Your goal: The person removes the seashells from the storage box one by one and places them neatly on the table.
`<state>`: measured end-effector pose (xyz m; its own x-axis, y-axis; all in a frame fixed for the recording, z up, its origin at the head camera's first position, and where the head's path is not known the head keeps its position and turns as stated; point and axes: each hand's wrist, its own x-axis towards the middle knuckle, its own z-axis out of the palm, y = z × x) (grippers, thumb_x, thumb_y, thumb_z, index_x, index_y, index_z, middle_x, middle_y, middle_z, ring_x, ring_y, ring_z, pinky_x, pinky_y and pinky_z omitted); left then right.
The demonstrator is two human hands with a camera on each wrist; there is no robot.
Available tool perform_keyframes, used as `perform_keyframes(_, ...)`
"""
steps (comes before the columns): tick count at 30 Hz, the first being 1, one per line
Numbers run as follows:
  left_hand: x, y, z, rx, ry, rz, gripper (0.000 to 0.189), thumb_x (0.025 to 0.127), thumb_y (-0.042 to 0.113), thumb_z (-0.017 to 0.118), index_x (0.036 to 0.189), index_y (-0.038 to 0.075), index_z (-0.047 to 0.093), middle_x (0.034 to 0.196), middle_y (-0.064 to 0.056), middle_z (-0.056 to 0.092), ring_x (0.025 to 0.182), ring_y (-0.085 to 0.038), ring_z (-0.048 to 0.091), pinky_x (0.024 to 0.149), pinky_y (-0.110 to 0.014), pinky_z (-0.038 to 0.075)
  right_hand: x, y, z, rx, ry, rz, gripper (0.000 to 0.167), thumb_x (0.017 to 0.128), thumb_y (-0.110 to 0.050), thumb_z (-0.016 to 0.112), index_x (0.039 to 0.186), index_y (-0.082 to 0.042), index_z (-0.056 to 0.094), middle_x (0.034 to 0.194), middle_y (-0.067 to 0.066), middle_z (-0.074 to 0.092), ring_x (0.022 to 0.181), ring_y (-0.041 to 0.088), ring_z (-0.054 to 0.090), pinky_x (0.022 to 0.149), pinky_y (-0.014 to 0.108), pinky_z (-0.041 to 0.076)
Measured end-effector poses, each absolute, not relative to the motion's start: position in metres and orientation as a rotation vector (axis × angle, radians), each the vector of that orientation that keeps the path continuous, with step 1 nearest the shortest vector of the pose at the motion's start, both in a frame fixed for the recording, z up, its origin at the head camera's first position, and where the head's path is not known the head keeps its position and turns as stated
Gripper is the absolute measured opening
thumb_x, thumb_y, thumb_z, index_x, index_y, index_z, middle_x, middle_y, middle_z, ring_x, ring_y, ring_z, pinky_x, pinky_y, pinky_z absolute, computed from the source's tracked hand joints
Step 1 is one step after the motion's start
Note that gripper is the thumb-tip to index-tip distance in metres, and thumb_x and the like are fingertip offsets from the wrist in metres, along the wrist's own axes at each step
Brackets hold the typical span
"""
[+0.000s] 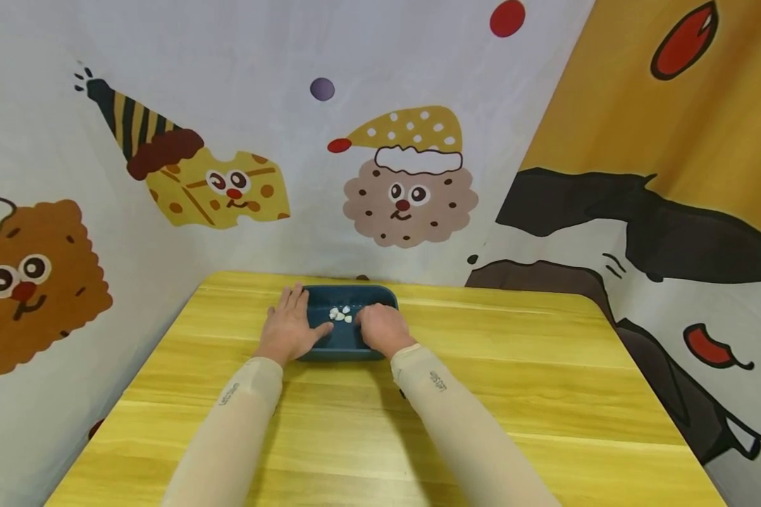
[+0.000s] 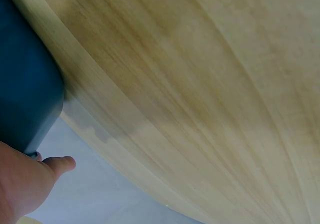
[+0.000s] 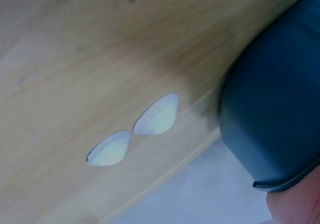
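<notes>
A dark blue rectangular plastic tub point(image 1: 347, 354) stands near the table's back edge, with several small white pieces point(image 1: 340, 314) grouped on its floor. My left hand point(image 1: 289, 327) lies over the tub's left rim, fingers straight and the thumb reaching inward. My right hand point(image 1: 385, 329) reaches over the right side with curled fingers dipping inside, close to the white pieces. I cannot tell whether those fingers hold anything. In the left wrist view the tub's outer wall point(image 2: 27, 79) shows beside part of the left hand point(image 2: 25, 184); the right wrist view shows the opposite wall point(image 3: 280, 99).
The yellow wood-grain table point(image 1: 514, 380) runs out on both sides of the tub. Behind it hangs a white cloth point(image 1: 317, 239) with cartoon prints. Two pale bright patches point(image 3: 157, 115) show on the tabletop in the right wrist view.
</notes>
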<state>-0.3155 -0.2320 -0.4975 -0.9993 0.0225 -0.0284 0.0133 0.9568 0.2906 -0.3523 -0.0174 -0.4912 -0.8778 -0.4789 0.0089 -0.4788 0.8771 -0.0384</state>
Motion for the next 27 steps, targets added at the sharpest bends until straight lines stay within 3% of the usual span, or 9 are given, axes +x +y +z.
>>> perform_keyframes(5,-0.3151,-0.2324,-0.4966,0.023,3.068,0.438,0.102,0.103,0.066,0.058,0.171,0.002,0.018,0.182,-0.017,0.003,0.169,-0.040,-0.001,0.132,-0.070,0.016,-0.3527,-0.0176,-0.4893,-0.764,2.988,-0.148,0.034,0.108,-0.008,0.061,0.125,-0.028,0.082,0.131,-0.006,0.078,0.122,0.019,0.072,0.109,0.040,0.059)
perform_keyframes(10,-0.3148,-0.2317,-0.4954,0.022,3.065,0.443,0.101,0.103,0.065,0.058,0.171,0.002,0.018,0.182,-0.017,0.003,0.169,-0.040,-0.001,0.132,-0.070,0.015,-0.3532,-0.0184,-0.4897,-0.747,2.982,-0.149,0.036,0.110,-0.008,0.058,0.127,-0.029,0.081,0.133,-0.007,0.077,0.125,0.018,0.071,0.110,0.039,0.058)
perform_keyframes(18,-0.3154,-0.2317,-0.4952,0.015,3.058,0.421,0.101,0.103,0.066,0.057,0.171,0.002,0.019,0.182,-0.017,0.003,0.169,-0.040,-0.001,0.133,-0.070,0.015,-0.3523,-0.0192,-0.4897,-0.745,2.996,-0.093,0.033,0.112,-0.017,0.057,0.125,-0.034,0.082,0.130,-0.007,0.078,0.117,0.017,0.075,0.101,0.041,0.063)
perform_keyframes(27,-0.3154,-0.2326,-0.4956,0.027,3.067,0.409,0.101,0.103,0.067,0.056,0.171,0.002,0.021,0.182,-0.016,0.003,0.169,-0.039,-0.001,0.132,-0.070,0.016,-0.3540,-0.0200,-0.4906,-0.751,3.012,-0.029,0.020,0.105,-0.028,0.071,0.118,-0.033,0.085,0.117,-0.008,0.082,0.104,0.016,0.077,0.092,0.041,0.065)
